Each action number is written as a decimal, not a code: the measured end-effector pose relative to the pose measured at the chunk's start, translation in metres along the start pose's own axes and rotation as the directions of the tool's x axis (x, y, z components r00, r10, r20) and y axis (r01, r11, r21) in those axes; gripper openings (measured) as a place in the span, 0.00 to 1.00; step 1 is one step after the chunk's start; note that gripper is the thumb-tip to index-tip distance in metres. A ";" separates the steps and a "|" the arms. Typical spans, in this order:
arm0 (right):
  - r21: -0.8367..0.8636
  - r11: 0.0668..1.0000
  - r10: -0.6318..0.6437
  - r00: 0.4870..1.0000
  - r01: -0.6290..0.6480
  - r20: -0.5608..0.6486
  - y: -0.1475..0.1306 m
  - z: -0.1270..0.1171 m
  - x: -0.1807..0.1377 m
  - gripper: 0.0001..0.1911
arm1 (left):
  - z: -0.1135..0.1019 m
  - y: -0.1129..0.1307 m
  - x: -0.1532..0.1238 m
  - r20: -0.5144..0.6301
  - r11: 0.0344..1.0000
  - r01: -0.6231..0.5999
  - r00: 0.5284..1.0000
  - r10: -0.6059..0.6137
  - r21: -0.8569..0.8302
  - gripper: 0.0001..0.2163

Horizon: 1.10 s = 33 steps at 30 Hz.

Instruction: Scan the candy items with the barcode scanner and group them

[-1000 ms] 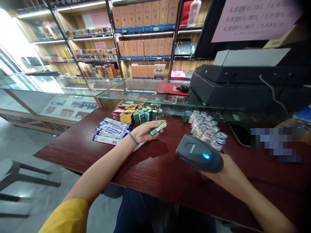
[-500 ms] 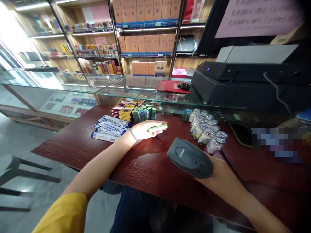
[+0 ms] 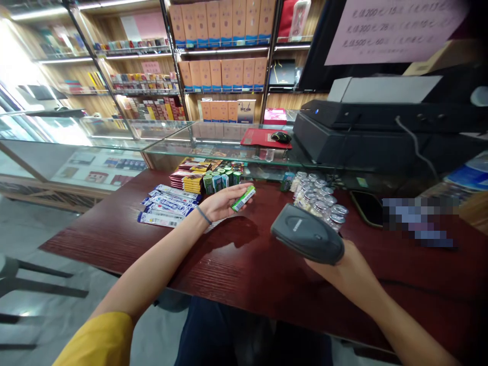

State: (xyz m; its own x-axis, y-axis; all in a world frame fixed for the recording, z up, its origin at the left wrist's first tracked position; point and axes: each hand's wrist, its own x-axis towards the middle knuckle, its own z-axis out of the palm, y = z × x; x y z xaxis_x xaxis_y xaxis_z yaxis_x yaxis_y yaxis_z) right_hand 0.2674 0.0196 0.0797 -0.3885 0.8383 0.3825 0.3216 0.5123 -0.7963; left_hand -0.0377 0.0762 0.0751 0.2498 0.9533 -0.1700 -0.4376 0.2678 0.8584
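Note:
My left hand (image 3: 221, 204) holds a small green pack (image 3: 243, 198) pinched between fingers and thumb, just above the dark red table (image 3: 114, 234). My right hand (image 3: 345, 267) grips a black barcode scanner (image 3: 307, 240), its head pointing left toward the green pack. Behind my left hand stand several green packs (image 3: 220, 181) upright in a row, beside a stack of red and yellow packs (image 3: 190, 179). Blue and white packets (image 3: 168, 204) lie to the left of my wrist.
Several small clear jars with silver lids (image 3: 318, 198) sit right of the scanner, a black phone (image 3: 366, 207) beyond them. A glass counter (image 3: 213, 145) carries a red pad with a mouse (image 3: 281, 136) and a black cash register (image 3: 366, 132). Shelves of boxes (image 3: 224, 71) stand behind.
The green pack has turned in my left hand, its label side showing again. The scanner's blue light, lit a second ago, is off, and my right hand shifted slightly.

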 end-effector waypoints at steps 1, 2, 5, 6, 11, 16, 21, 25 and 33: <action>0.001 1.000 0.008 0.999 -0.008 -0.048 0.001 -0.002 0.001 0.16 | 0.001 0.000 -0.001 0.007 0.998 -0.057 0.998 0.057 -0.013 0.14; -0.005 1.000 0.015 0.996 -0.015 -0.090 0.002 -0.004 0.003 0.15 | 0.002 0.000 -0.001 0.009 0.993 -0.114 0.993 0.114 -0.017 0.15; -0.036 0.996 0.072 0.980 -0.080 -0.184 0.007 -0.013 0.008 0.10 | 0.009 0.000 -0.003 -0.016 0.965 -0.261 0.965 0.261 0.033 0.21; -0.040 0.993 0.100 0.975 -0.110 -0.196 0.009 -0.017 0.009 0.07 | 0.012 -0.001 -0.004 -0.029 0.953 -0.296 0.954 0.298 0.062 0.23; 0.037 0.990 0.137 0.963 -0.132 -0.232 0.017 -0.032 0.015 0.14 | 0.027 -0.010 0.007 -0.069 0.913 -0.361 0.923 0.379 0.192 0.22; 0.094 0.989 0.140 0.934 -0.115 -0.327 0.023 -0.042 0.022 0.12 | 0.042 -0.024 0.052 0.015 0.845 -0.399 0.907 0.421 0.355 0.19; 0.114 0.989 0.132 0.924 -0.097 -0.359 0.031 -0.052 0.026 0.16 | 0.051 -0.045 0.111 0.075 0.673 -0.430 0.869 0.488 0.602 0.15; 0.132 0.986 0.143 0.929 -0.104 -0.341 0.032 -0.059 0.027 0.17 | 0.052 -0.060 0.140 0.023 0.559 -0.391 0.834 0.552 0.731 0.14; 0.184 0.978 0.164 0.908 -0.099 -0.385 0.035 -0.060 0.026 0.19 | 0.057 -0.067 0.157 -0.009 0.537 -0.409 0.790 0.613 0.738 0.13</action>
State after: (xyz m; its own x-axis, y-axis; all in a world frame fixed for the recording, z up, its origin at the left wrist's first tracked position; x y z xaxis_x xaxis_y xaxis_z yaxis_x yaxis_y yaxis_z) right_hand 0.3202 0.0702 0.0898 0.0325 0.9172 0.3972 0.1943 0.3840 -0.9027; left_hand 0.0805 0.1995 0.0186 -0.0787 0.9184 0.3877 0.2998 -0.3491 0.8878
